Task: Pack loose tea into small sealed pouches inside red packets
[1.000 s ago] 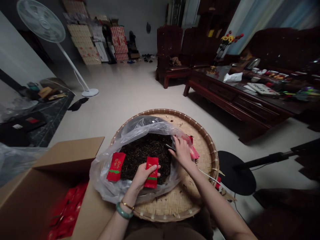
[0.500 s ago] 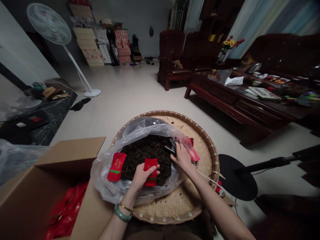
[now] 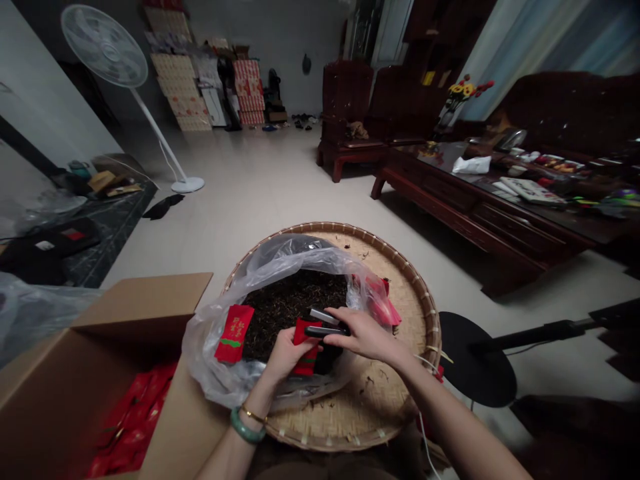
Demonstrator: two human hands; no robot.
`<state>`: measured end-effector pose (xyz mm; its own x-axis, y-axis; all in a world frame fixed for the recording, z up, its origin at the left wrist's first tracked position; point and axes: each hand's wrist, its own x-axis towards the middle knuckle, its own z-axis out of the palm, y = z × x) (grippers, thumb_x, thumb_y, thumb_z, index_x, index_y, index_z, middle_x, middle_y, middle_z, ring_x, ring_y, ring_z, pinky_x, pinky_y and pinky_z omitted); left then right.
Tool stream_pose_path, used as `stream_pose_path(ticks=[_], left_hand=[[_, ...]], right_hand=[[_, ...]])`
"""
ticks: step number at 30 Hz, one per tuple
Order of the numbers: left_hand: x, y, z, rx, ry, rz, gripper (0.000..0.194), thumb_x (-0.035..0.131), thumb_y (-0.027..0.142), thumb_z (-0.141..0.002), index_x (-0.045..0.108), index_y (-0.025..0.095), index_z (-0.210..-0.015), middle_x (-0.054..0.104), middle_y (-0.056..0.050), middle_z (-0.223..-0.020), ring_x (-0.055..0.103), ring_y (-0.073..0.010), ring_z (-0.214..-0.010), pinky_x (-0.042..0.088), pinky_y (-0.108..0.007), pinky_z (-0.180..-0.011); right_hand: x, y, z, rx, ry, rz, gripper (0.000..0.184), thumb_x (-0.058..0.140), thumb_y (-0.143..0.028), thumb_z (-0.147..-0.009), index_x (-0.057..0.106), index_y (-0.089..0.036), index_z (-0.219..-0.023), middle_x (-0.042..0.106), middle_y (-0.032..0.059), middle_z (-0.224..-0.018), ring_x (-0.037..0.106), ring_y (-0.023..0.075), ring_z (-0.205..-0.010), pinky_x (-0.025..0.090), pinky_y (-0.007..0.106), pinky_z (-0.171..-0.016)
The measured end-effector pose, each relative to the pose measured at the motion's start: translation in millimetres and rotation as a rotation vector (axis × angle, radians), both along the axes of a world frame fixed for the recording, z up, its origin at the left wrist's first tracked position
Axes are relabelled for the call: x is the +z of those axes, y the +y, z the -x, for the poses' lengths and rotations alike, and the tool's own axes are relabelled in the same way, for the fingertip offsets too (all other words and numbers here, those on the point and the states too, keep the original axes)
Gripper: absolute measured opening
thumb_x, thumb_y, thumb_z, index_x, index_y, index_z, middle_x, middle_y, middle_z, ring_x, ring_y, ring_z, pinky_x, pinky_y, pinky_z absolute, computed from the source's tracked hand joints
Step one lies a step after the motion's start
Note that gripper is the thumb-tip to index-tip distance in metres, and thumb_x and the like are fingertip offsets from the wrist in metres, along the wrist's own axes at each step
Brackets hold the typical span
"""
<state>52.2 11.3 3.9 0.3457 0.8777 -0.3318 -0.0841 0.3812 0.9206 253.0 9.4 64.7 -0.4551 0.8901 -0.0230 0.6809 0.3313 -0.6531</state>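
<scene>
In the head view, the left hand (image 3: 286,353), lower centre of the frame, is closed on a red packet (image 3: 306,364), thumb on its face and fingers behind. The right hand (image 3: 364,333), just to the right, grips a two-armed clamping tool (image 3: 327,328), thumb and fingers wrapped partly round it; the tool's arms stand apart, the black one crossing in front of the packet's upper part. Whether they touch, I cannot tell.

Below the hands, dark dried leaves (image 3: 277,301) fill an open clear plastic bag (image 3: 206,383) on a round woven bamboo tray (image 3: 426,293). A red packet stack (image 3: 234,333) lies on the bag's left side; pink-red packets (image 3: 384,305) lie at its right. At lower left, an open cardboard box (image 3: 143,297) contains packed red sachets (image 3: 133,417).
</scene>
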Motion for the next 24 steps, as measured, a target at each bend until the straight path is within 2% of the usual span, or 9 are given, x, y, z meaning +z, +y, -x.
stream_pose_path(ticks=[4, 8, 11, 14, 19, 24], left_hand=[[-2.4, -2, -1, -0.026, 0.034, -0.065, 0.037, 0.078, 0.035, -0.058, 0.069, 0.008, -0.081, 0.073, -0.006, -0.069, 0.067, -0.0194, -0.064, 0.052, -0.027, -0.062], [-5.8, -4, 1, -0.042, 0.062, -0.010, 0.033, 0.078, 0.034, -0.057, 0.067, 0.009, -0.074, 0.070, -0.004, -0.063, 0.066, -0.0177, -0.057, 0.050, -0.025, -0.055], [-5.6, -4, 1, -0.056, 0.025, 0.030, 0.035, 0.080, 0.034, -0.053, 0.064, 0.009, -0.073, 0.068, -0.003, -0.061, 0.066, -0.0176, -0.056, 0.050, -0.025, -0.055], [-3.8, -3, 0, -0.077, 0.005, 0.044, 0.038, 0.081, 0.035, -0.052, 0.063, 0.009, -0.074, 0.068, -0.003, -0.062, 0.066, -0.0171, -0.054, 0.049, -0.024, -0.053], [-3.1, -4, -2, -0.111, 0.003, 0.101, 0.043, 0.082, 0.036, -0.050, 0.064, 0.008, -0.078, 0.072, -0.011, -0.080, 0.067, -0.0170, -0.056, 0.050, -0.026, -0.056], [-5.7, -3, -1, -0.052, 0.019, 0.079, 0.044, 0.082, 0.038, -0.050, 0.064, 0.009, -0.078, 0.072, -0.009, -0.075, 0.067, -0.0184, -0.056, 0.050, -0.027, -0.056]], right_hand=[[7.0, 3, 20, 0.046, -0.071, 0.006, 0.043, 0.052, -0.049, -0.084, 0.060, -0.020, -0.114, 0.067, 0.0093, -0.103, 0.062, 0.0233, -0.091, 0.044, 0.028, -0.075], [5.2, 9, 28, 0.041, -0.173, 0.000, 0.033, 0.046, -0.045, -0.089, 0.065, -0.019, -0.098, 0.070, 0.0073, -0.091, 0.064, 0.0211, -0.083, 0.041, 0.025, -0.068], [1.0, 11, 29, 0.003, -0.221, -0.009, 0.032, 0.045, -0.044, -0.090, 0.064, -0.018, -0.094, 0.069, 0.0080, -0.087, 0.063, 0.0199, -0.079, 0.038, 0.024, -0.065], [-2.5, 15, 26, -0.040, -0.150, 0.019, 0.031, 0.044, -0.042, -0.090, 0.063, -0.017, -0.092, 0.068, 0.0068, -0.083, 0.061, 0.0169, -0.073, 0.037, 0.023, -0.062], [0.1, 25, 9, -0.161, 0.092, 0.071, 0.038, 0.039, -0.045, -0.091, 0.062, -0.015, -0.092, 0.065, 0.0026, -0.076, 0.056, 0.0140, -0.066, 0.035, 0.022, -0.058], [-1.4, 20, 6, -0.068, 0.027, 0.072, 0.037, 0.047, -0.048, -0.087, 0.063, -0.017, -0.099, 0.068, 0.0053, -0.087, 0.059, 0.0168, -0.072, 0.037, 0.023, -0.061]])
